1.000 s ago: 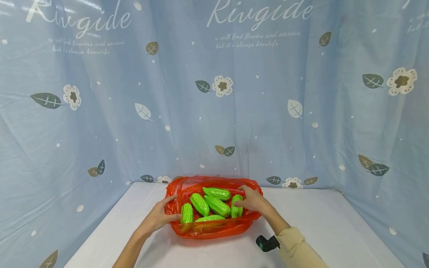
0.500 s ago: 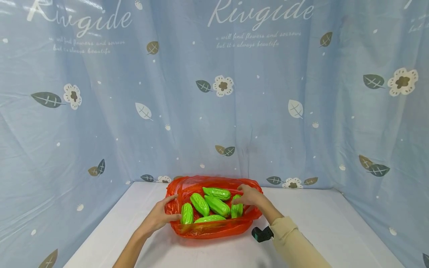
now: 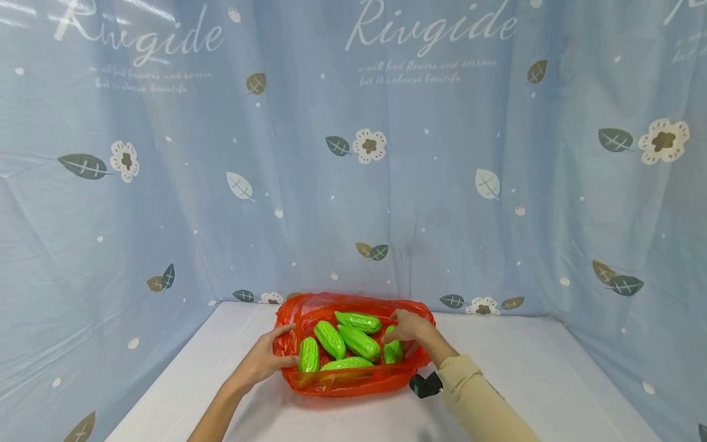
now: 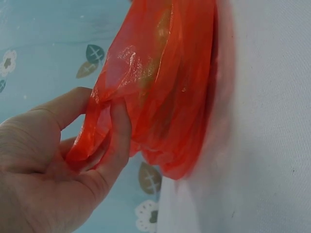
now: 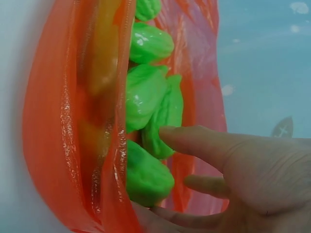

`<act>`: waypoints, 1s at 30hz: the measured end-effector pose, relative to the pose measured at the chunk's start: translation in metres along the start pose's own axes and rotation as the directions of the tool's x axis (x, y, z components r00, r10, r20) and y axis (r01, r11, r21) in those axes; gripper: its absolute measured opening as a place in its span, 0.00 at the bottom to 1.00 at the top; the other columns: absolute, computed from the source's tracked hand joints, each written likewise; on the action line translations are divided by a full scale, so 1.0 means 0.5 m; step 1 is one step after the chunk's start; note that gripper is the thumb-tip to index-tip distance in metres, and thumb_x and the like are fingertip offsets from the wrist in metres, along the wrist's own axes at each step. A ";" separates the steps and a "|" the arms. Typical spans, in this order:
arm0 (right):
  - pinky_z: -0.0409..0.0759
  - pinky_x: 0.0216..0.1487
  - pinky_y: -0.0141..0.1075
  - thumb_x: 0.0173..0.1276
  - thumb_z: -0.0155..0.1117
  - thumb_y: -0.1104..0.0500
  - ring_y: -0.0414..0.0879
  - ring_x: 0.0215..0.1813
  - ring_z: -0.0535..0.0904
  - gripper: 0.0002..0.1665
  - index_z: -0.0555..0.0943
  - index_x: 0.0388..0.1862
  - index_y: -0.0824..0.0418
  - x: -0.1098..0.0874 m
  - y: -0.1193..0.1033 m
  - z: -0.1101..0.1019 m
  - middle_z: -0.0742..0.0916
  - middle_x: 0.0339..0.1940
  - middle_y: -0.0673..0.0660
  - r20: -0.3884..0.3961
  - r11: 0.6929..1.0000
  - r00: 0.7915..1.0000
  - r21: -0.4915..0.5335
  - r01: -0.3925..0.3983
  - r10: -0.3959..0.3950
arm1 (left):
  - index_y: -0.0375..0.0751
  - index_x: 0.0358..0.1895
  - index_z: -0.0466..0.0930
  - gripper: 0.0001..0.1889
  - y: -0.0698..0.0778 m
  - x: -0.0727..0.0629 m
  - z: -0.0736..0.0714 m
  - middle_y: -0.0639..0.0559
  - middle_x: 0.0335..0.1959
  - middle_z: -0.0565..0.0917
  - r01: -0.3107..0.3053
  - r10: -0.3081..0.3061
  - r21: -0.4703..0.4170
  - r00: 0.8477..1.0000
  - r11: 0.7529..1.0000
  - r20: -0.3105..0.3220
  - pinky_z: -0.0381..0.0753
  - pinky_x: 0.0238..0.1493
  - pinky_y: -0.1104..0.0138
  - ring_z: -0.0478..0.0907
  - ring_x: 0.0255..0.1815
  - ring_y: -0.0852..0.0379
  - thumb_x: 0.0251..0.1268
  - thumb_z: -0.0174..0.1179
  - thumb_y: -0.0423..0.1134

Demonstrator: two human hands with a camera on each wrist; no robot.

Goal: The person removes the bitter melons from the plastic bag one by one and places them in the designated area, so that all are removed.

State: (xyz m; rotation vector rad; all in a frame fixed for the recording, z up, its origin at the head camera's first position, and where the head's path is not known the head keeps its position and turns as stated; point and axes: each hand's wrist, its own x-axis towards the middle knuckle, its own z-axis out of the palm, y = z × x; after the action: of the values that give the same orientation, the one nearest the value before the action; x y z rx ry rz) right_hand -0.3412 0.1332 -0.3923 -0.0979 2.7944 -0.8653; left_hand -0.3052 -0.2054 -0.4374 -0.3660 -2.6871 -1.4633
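A red plastic bag (image 3: pixel 359 383) lies open on the white table, with several bright green, ribbed bitter melons (image 3: pixel 359 342) inside. My left hand (image 3: pixel 262 359) grips the bag's left edge; in the left wrist view the film is bunched between thumb and fingers. On the other side, my right hand (image 3: pixel 414 328) reaches into the bag with spread fingers over the rightmost bitter melon (image 3: pixel 393 347). In the right wrist view that melon (image 5: pixel 148 179) sits between the spread fingers, with a gap below the upper one. A lower finger is partly hidden behind the bag's rim.
Blue curtain (image 3: pixel 420 202) with leaf and flower prints hangs behind and along both sides of the white table (image 3: pixel 525 368). A small black device (image 3: pixel 425 385) shows beside the right cuff.
My right forearm and the black device have shifted slightly left and toward the bag. The rightmost bitter melon has tilted slightly. My left hand keeps its place on the bag's edge.
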 end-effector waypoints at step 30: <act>0.83 0.52 0.46 0.54 0.77 0.57 0.51 0.45 0.77 0.36 0.74 0.59 0.69 0.012 0.025 0.022 0.83 0.47 0.61 -0.058 0.996 0.997 -0.074 0.046 -0.050 | 0.42 0.68 0.70 0.34 0.000 0.005 -0.001 0.37 0.67 0.73 0.090 -0.093 -0.135 0.996 0.987 -0.016 0.87 0.45 0.60 0.78 0.54 0.47 0.56 0.70 0.36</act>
State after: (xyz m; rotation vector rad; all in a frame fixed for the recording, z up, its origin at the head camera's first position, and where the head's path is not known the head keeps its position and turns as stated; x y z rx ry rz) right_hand -0.3445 0.1367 -0.4091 -0.1543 2.8905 -0.7902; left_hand -0.3075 -0.2053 -0.4368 -0.2342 -2.6285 -1.6678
